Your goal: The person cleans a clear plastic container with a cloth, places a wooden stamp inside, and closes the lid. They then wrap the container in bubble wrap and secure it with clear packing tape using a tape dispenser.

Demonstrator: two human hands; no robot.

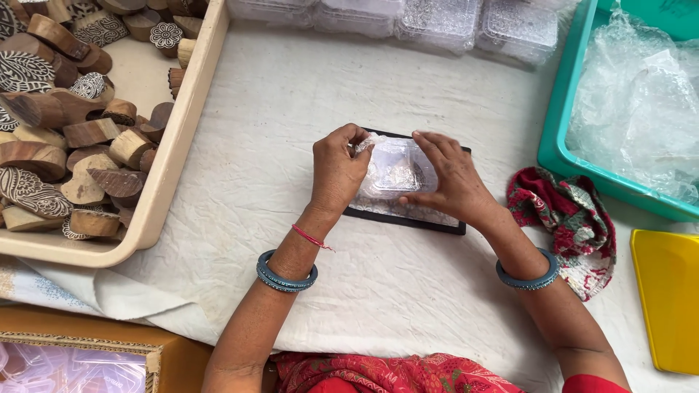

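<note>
Both hands are on a small clear plastic box (397, 171) sitting on a black tray (408, 218), mid-surface on the white cloth (291, 131).

Left hand (336, 171): grip closed, fingers curled and pinching crinkled clear wrap at the box's left edge. Right hand (451, 178): fingers spread flat, pressing on the box's right side and top, thumb at its near edge, so it steadies rather than grasps.

Risks as I read them:
- The wrap looks thin. The left pinch is concentrated at one corner; a hard pull could tear it or pop the box lid.
- The right hand only presses down. If the left pulls sideways, the box could skid on the tray, which looks smooth.
- The tray rests on loose, wrinkled cloth, so it may shift or drag the cloth with it.
- What's inside the box is blurred by glare; can't tell if it's fragile.

Nearby, well apart: beige bin (182, 138) of carved wooden stamps (80, 131) at left, teal bin (557, 124) with plastic film at right, red patterned rag (571, 218) just beside the right wrist, yellow tray (670, 298). The rag could snag the bangle if the right arm sweeps back.
</note>
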